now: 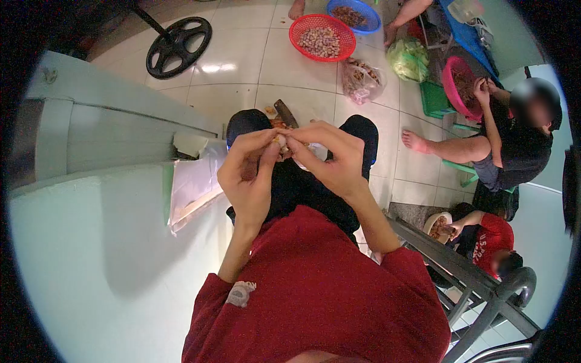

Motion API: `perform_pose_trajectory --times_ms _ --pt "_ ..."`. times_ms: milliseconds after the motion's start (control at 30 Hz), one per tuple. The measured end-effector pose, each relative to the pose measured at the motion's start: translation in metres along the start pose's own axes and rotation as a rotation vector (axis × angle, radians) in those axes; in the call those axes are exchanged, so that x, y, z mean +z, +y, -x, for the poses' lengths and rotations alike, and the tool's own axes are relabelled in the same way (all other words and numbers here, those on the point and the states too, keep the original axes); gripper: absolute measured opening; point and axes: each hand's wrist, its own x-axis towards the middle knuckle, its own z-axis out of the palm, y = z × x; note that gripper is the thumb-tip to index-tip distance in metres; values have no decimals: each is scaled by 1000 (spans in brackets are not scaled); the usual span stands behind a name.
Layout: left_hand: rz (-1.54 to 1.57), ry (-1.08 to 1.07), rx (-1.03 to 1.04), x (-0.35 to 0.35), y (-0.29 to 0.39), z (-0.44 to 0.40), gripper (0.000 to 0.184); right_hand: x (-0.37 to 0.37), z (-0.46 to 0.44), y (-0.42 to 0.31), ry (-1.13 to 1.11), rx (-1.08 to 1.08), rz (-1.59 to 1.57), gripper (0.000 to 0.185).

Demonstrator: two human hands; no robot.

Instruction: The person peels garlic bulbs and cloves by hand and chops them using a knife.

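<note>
Close together over my lap, my left hand [247, 172] and my right hand [331, 152] pinch a small pale bulb [280, 140] between thumbs and fingers. It looks like a shallot with some yellowish skin on it, though the fingers cover most of it. Just beyond my hands, between my knees, lies a knife with a broad dark blade [285, 112]. Reddish-brown peelings or bulbs [277, 123] show beside it, partly hidden by my hands.
Ahead stand a red basket [350, 45] of pale purple bulbs, a blue basket [376, 24] and a plastic bag [363, 81]. On the right, one person holds something over a pink basket [454, 100]; another works at a bowl [428, 224]. A wall is left, a metal railing [423, 245] right.
</note>
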Motion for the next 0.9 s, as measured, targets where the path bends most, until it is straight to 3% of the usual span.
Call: perform_pose_trajectory --times_ms 200,233,267,433,500,533,600,733,800,833,900 --pt "-7 -26 24 2 7 -1 16 -6 0 0 12 -13 27 15" --pt "7 -23 -56 2 9 -1 16 -6 0 0 11 -15 26 15" --pt "22 -21 -137 2 10 -1 16 -5 -1 -1 16 25 47 13" --pt "23 3 -121 -2 2 -3 17 -1 2 8 25 137 4 11" --pt "4 21 -120 -4 0 -2 16 6 9 32 17 372 -45 14" --pt "6 34 -137 -6 0 -1 16 12 16 56 26 366 -42 14" --pt "24 9 -137 -8 -2 -2 16 22 34 127 -136 495 125 16" --pt "-34 83 -180 -12 -13 2 19 52 61 224 -256 523 215 25" --pt "-128 154 -170 -10 -21 -1 22 65 69 229 -181 284 306 30" --pt "-125 152 -166 -12 -32 -2 22 67 68 222 -178 281 309 30" --pt "-359 92 -42 -15 -65 -1 25 64 75 199 -181 601 -241 29"
